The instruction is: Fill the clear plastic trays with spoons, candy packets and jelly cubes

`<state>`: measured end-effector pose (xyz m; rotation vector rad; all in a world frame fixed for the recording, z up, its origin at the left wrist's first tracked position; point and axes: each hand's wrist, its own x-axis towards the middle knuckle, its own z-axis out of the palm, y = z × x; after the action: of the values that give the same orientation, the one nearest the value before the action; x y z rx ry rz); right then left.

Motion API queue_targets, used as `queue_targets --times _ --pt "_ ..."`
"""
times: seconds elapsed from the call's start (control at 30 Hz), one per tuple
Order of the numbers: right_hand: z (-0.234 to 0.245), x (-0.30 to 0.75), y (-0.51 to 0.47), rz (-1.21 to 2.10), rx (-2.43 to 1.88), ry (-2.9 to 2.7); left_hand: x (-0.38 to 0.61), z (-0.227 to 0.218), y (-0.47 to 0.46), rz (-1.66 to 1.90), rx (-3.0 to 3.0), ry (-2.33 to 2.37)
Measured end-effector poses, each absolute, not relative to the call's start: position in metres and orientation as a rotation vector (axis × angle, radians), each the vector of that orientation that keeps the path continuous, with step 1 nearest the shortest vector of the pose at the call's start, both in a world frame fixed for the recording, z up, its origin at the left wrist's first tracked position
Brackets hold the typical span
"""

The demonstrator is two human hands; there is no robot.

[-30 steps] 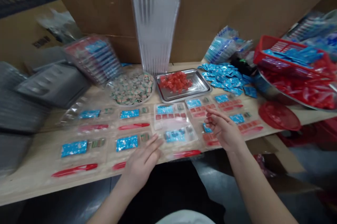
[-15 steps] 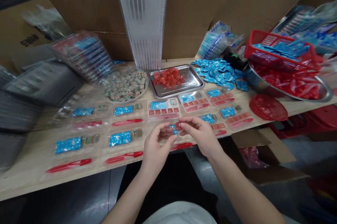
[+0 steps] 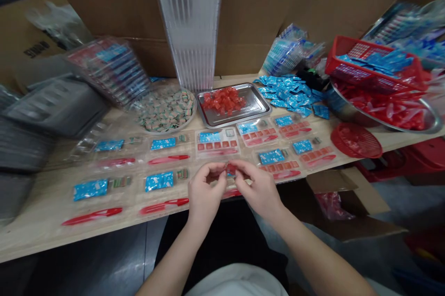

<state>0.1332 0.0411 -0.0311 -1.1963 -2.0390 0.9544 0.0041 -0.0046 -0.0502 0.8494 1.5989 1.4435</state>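
Observation:
My left hand (image 3: 207, 191) and my right hand (image 3: 256, 189) meet above the front row of clear plastic trays. Their fingertips pinch a small red piece (image 3: 229, 168), which they mostly hide. Below them lies a tray with a blue packet and a red plastic item (image 3: 232, 193), partly covered by the hands. The tray to the right holds a blue packet (image 3: 271, 156), a row of red squares (image 3: 283, 166) and a red item. In the left tray are a blue packet (image 3: 159, 181), small striped pieces (image 3: 182, 174) and a red pen-like item (image 3: 164, 206).
Behind the trays stand a metal tray (image 3: 257, 103) with red pieces, a round dish (image 3: 192, 119) of small wrapped pieces and a blue packet pile (image 3: 292, 94). A red basket (image 3: 377, 75) rests on a metal bowl (image 3: 433, 122) at right. Stacked trays (image 3: 189, 22) rise at the back.
My left hand has closed in to meet my right hand at the small red piece. My right hand has shifted slightly left, uncovering more of the tray beside it.

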Motion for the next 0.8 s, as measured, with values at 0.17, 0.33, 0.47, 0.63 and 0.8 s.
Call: queue_targets --times 0.17,0.33,0.47,0.63,0.8 --pt "-0.03 0.143 0.043 1.458 -1.128 -1.778 0.003 -0.05 -0.007 1.43 0.678 1.391" --pt "-0.038 0.153 0.048 1.735 -1.153 -1.542 0.01 -0.054 -0.022 1.268 1.22 1.741" --pt "-0.043 0.163 0.063 1.604 -1.227 -1.414 0.007 -0.06 -0.028 0.905 1.763 1.994" --pt "-0.042 0.18 0.082 1.466 -1.3 -1.348 -0.001 -0.065 -0.03 0.713 2.118 1.973" --pt "-0.035 0.188 0.092 1.377 -1.277 -1.393 -0.024 -0.045 -0.034 0.724 2.361 1.426"
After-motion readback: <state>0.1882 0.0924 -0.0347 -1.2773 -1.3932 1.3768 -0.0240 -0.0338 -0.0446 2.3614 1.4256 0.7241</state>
